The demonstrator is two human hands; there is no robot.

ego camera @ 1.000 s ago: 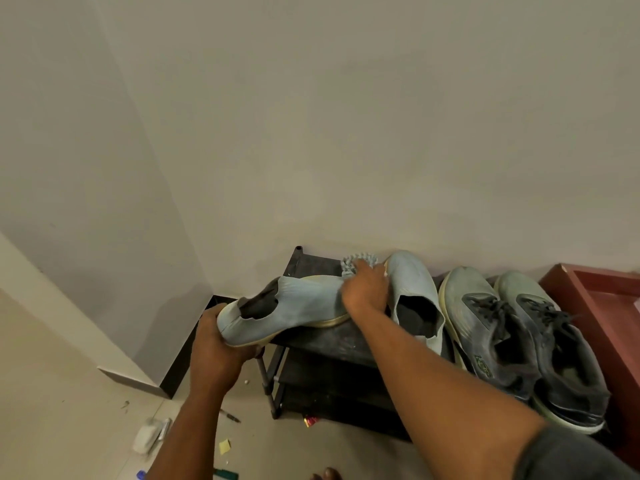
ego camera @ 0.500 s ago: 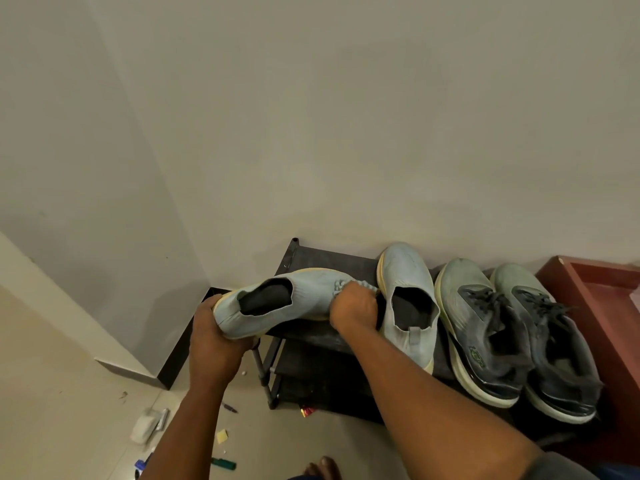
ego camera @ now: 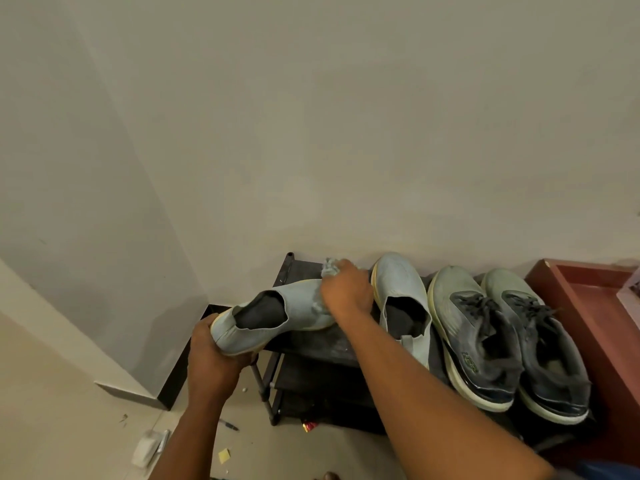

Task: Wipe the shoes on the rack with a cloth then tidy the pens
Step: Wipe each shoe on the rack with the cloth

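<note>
Four shoes in view, your left hand (ego camera: 211, 362) gripping the heel of a pale blue slip-on (ego camera: 273, 318) over the rack's (ego camera: 311, 344) left end, your right hand (ego camera: 346, 289) clutching a cloth (ego camera: 329, 266) against its toe, three shoes sitting on the top shelf, a pen (ego camera: 228, 425) lying on the floor.

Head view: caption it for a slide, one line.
Left hand holds a pale slip-on shoe by its heel; right hand presses a cloth to its toe.
</note>
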